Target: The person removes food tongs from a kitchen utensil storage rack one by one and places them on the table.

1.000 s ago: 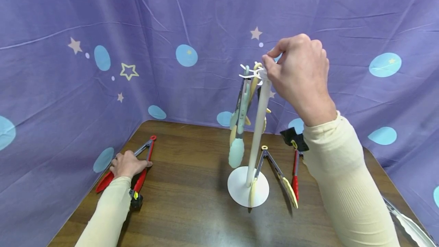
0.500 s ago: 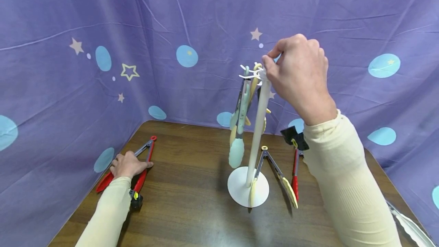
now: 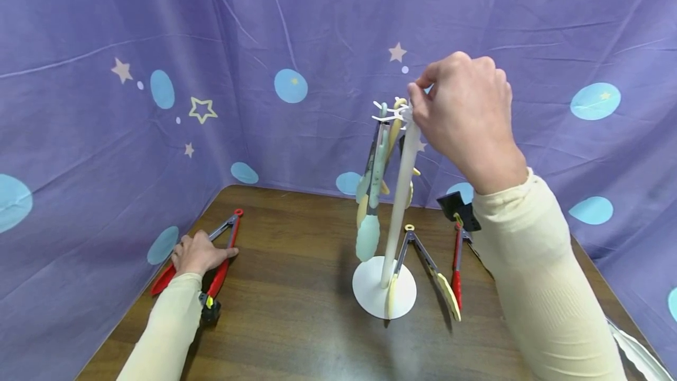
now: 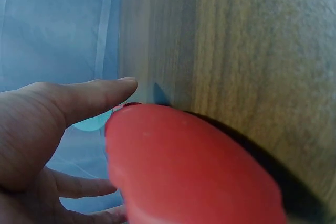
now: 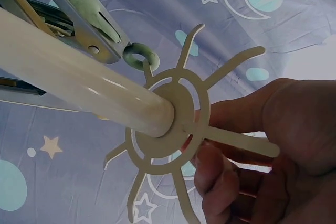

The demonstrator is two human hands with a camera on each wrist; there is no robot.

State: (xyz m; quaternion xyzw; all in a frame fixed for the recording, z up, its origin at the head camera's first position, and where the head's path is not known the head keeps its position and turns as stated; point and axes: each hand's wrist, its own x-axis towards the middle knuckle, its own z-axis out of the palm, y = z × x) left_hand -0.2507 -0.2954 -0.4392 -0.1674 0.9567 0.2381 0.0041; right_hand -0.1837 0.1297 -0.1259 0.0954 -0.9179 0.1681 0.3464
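Observation:
My right hand is at the top of a white stand. In the right wrist view, its thumb and fingers pinch the ring of curved hooks near one hook. My left hand rests across spread red tongs at the table's left side, thumb stretched over one arm. The red head of the tongs fills much of the left wrist view, with a straight thumb and fingers beside it. Mint-green tongs hang from a hook by their loop, beside yellow tongs partly hidden behind them.
Spread yellow tongs stand beside the stand's round white base, one arm overlapping it. Further right are red-handled tongs, and white-headed tongs near the right edge. A purple curtain surrounds the wooden table.
The head view has shifted slightly. Both hands keep the same hold and place, and the hanging tongs stay where they were.

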